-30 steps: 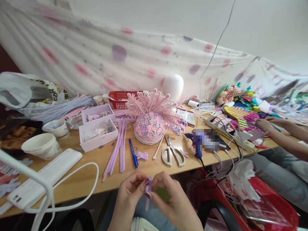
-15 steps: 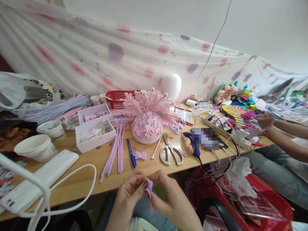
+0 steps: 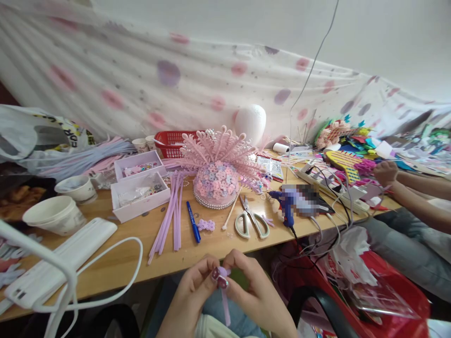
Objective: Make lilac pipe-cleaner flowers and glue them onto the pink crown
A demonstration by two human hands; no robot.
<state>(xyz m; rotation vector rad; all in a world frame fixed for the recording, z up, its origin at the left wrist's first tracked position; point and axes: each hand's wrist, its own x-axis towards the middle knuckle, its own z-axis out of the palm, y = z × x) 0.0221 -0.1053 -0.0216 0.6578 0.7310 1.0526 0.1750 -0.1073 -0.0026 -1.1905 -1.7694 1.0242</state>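
Between the fingertips of both hands is a lilac pipe cleaner [image 3: 225, 307], bunched at the top with a straight tail hanging down over the lap. My left hand [image 3: 195, 291] pinches it from the left, and my right hand [image 3: 252, 291] pinches it from the right; both thumbs meet on it. On the table just beyond lie a finished-looking lilac flower piece [image 3: 206, 225], a blue marker [image 3: 193, 222] and scissors [image 3: 252, 218] with pale handles. Behind them stands a pink dome [image 3: 215, 185] covered in small pastel flowers, ringed with pearls and topped by feathery pink fronds.
Lilac pipe cleaners [image 3: 169, 216] lie left of the marker, beside white boxes [image 3: 141, 199] of beads. A blue glue gun [image 3: 287, 209] rests at the right. A white lamp arm and cable [image 3: 68, 281] cross the left foreground. A co-worker's hand [image 3: 385, 173] is at far right.
My fingers have shifted on the pipe cleaner, and its tail now hangs clearly below them. The hands are slightly further right. The co-worker's hand has moved a little.
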